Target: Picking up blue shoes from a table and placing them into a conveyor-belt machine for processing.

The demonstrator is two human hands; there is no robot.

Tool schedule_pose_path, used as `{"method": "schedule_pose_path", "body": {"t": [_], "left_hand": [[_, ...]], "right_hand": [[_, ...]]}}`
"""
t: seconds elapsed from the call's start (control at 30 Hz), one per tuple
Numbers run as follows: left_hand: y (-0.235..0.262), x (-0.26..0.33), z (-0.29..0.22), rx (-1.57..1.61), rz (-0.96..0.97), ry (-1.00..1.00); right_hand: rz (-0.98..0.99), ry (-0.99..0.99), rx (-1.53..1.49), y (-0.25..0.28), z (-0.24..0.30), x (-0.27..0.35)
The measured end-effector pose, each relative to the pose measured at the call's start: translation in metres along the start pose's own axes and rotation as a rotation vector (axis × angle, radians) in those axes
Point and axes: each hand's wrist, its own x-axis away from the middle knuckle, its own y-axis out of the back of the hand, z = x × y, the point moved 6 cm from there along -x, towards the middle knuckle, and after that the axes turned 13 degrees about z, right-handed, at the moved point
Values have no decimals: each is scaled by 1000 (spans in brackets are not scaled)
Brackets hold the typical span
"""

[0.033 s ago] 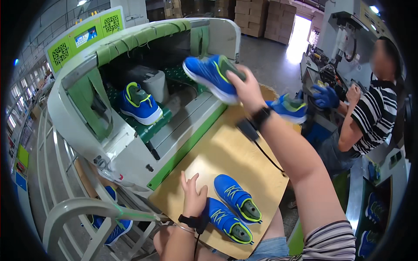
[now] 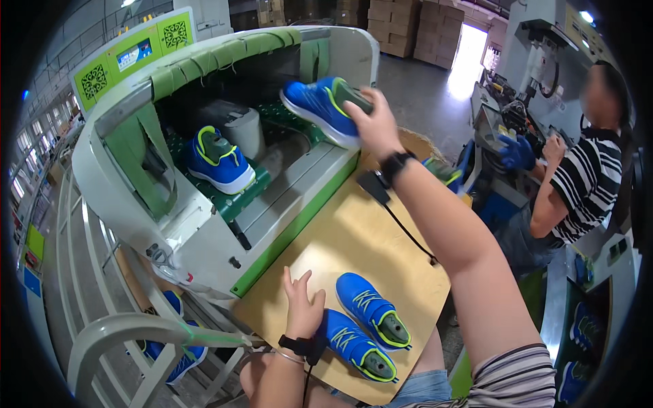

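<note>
My right hand grips a blue sneaker with yellow-green trim and a white sole, closed at its collar by the dark green insert. It holds the sneaker up by the right end of the machine's opening. A second blue sneaker rests on a green support inside the machine, toward its left side. My left hand is open, fingers apart, above the wooden board and holding nothing. Just right of it lie two more sneakers, one nearer and one farther, side by side, each with a dark green insert.
The white and green machine spans the far left. Below it runs a grey tube rail with blue shoes behind. Right of my forearm, another sneaker is partly hidden. A co-worker wearing a blue glove stands at the right.
My right hand has moved a little left with the sneaker. The sneaker beyond my right wrist shows less than before. My left hand and the two sneakers beside it stay put.
</note>
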Motion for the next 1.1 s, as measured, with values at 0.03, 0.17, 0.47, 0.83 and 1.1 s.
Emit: {"method": "schedule_pose_path", "body": {"t": [0.03,0.17,0.47,0.83,1.1], "left_hand": [[-4,-5,4,-1,27,9],[-3,-7,19,36,94,39],[2,6,18,-31,127,53],[-16,4,32,-147,87,18],[-5,27,17,-80,-82,3]], "right_hand": [[-49,227,219,-14,-2,-23],[423,4,422,-107,-58,-43],[928,-266,751,-53,-81,60],[295,-521,713,151,-159,267],[348,-377,479,122,-65,388]]}}
